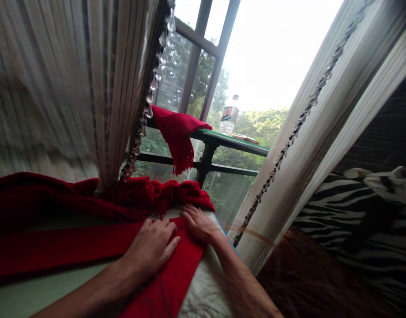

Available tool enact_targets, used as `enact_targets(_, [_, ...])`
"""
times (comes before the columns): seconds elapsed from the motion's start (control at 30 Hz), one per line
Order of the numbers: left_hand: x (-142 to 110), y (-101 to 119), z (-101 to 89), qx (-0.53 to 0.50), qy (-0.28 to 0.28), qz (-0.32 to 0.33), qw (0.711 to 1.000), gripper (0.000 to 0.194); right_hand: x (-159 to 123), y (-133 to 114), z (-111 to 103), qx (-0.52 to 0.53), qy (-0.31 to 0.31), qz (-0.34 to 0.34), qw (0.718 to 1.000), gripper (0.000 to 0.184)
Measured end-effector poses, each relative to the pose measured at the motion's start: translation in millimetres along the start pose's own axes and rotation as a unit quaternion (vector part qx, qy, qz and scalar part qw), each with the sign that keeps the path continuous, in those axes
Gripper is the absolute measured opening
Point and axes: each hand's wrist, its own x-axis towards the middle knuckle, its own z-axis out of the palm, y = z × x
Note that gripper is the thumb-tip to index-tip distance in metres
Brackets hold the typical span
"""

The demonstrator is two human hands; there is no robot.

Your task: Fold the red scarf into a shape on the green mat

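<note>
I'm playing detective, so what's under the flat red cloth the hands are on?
The flat red cloth lies on a pale surface, showing past its edges. I can't see whether anything else is covered underneath.

Hands: two; left hand (pixel 153 240) and right hand (pixel 198 223), lower centre. Flat red cloth (pixel 176 274): two lengths meeting at lower centre; whether one piece, cannot tell. Bunched red cloth (pixel 156 194): one heap, left to centre; pieces not countable. Hanging red cloth (pixel 176 128): one, fringed, upper centre. Bottle (pixel 228 115): one, upper centre-right. Flat object (pixel 246 139): one, right of bottle. Curtains: two; left curtain (pixel 57 79), right curtain (pixel 279 198). Bead trims: two, one per curtain. Zebra-striped fabric (pixel 328 203): one expanse, right.
</note>
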Motion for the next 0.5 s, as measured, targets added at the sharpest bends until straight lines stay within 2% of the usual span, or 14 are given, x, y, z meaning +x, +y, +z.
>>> enact_targets(0.1, [1,2,-2.4,-0.050,-0.033,-0.024,0.998,0.021,-4,-3,-1,0.003,-0.001,-0.020,1.000,0.055])
enact_targets(0.2, [4,-1,1.3,-0.117,-0.038,-0.039,0.992,0.016,-5,-3,3,0.002,-0.005,-0.026,1.000,0.050])
enact_targets(0.33, [11,-3,4.5,-0.215,-0.042,-0.045,0.975,0.024,-4,-1,6,0.002,0.002,-0.031,1.000,0.051])
enact_targets(0.4, [15,-5,7.0,-0.293,-0.058,-0.075,0.951,0.034,-4,0,5,0.004,0.004,-0.036,0.999,0.052])
enact_targets(0.5, [20,-9,12.6,-0.443,-0.115,-0.154,0.876,0.053,-5,0,5,0.006,0.009,-0.043,0.999,0.052])
